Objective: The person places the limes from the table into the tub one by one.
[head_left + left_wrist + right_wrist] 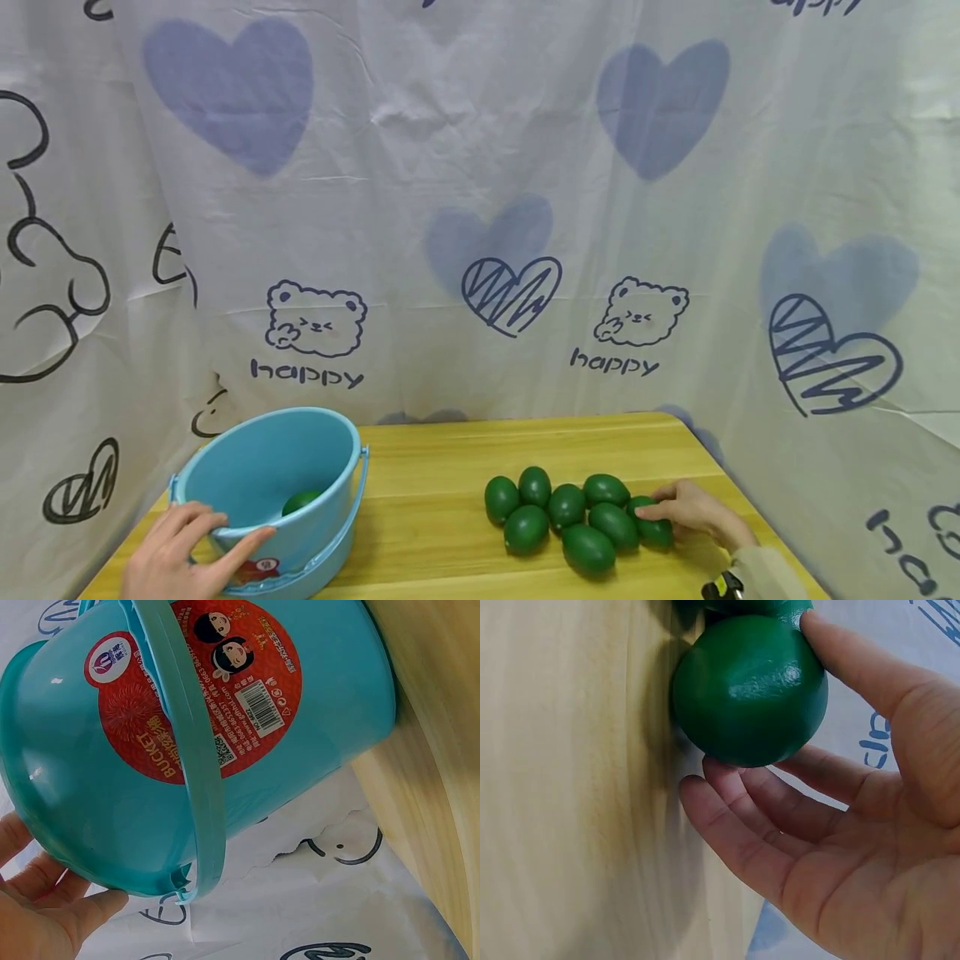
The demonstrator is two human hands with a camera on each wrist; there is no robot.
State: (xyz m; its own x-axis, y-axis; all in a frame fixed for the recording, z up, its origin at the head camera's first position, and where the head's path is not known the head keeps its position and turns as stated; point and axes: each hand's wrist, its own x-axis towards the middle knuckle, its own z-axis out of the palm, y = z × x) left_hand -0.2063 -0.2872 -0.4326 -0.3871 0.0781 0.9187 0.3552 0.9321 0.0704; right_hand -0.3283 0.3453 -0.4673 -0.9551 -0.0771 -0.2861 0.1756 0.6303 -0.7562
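At the left of the head view stands a light-blue bucket (318, 533) with a thin side handle and a red label (255, 697). My left hand (168, 554) grips its near rim, with the thumb lying along the edge. Inside the bucket a green fruit (302, 501) partly shows. On the right, several smooth, dark-green oval fruits lie in a cluster. My right hand (701, 512) holds the rightmost green fruit (750, 690) of the cluster, its fingers curled below and its thumb along the upper side. That fruit still appears against the table.
The yellow wood-grain table (427, 500) stretches between the bucket and the fruits. Behind it and at both sides hangs a white curtain (397, 250) with hearts and bear drawings. The bucket's handle (199, 787) hangs down along its side.
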